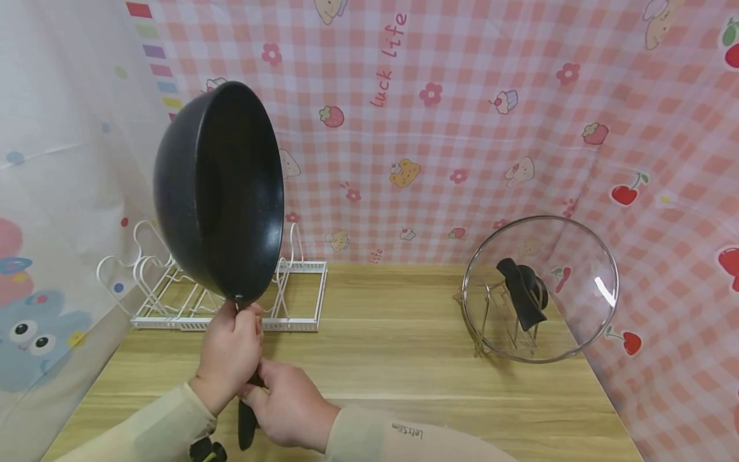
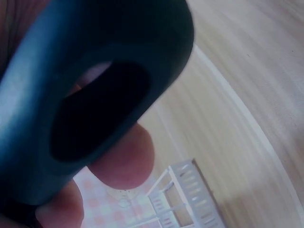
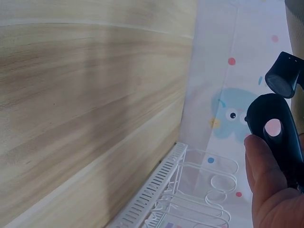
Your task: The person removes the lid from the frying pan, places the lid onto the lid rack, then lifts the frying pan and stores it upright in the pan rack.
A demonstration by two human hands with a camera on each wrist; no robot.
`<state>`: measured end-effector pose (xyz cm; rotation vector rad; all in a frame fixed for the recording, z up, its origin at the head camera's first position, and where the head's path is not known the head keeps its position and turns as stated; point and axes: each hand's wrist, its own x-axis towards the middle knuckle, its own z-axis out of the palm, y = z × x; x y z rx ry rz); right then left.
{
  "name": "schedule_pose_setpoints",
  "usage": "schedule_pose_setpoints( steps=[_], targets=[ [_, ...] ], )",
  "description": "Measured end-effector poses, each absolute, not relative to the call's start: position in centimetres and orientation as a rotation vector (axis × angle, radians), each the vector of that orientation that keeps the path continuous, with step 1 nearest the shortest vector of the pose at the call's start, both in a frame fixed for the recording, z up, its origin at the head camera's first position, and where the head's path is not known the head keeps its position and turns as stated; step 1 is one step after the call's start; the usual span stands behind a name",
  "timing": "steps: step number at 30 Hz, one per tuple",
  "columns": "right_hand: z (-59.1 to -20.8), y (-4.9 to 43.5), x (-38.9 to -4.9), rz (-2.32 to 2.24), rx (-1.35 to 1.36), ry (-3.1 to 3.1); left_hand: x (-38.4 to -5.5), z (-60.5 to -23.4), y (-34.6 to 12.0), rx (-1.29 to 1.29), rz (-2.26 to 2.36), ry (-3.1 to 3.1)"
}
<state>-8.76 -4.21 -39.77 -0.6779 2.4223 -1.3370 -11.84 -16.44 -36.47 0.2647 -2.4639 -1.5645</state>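
A deep black wok (image 1: 239, 192) is held upright in the head view, its inside turned to the right. My left hand (image 1: 231, 353) grips its handle (image 1: 246, 423) close under the bowl. Lower down the same handle, my right hand (image 1: 291, 401) grips it with the thumb laid across. The handle's end, with its hanging hole, fills much of the left wrist view, fingertips (image 2: 126, 159) showing behind it. That end also appears in the right wrist view beside the right hand (image 3: 268, 185). Behind the wok stands a white wire rack (image 1: 312, 324), partly hidden by it.
At the right, a glass lid (image 1: 603, 321) with a black knob (image 1: 522, 292) leans on a small wire stand (image 1: 482, 321). The wooden tabletop (image 1: 392, 346) meets a pink checked cloth (image 1: 369, 147) at the back and white cloth (image 1: 63, 160) at the left.
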Motion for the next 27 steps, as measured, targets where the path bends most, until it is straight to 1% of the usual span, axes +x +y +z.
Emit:
schedule_pose_setpoints(
  steps=[17, 27],
  targets=[
    [-40.28, -4.28, -8.86, -1.412, -0.612, 2.321, -12.06, -37.15, -16.59, 0.276, -1.483, -2.515],
    [-40.5, -4.59, -8.29, -1.476, -0.562, 2.272, -11.94, -37.31, -16.7, 0.295, -1.534, -2.518]
  ],
)
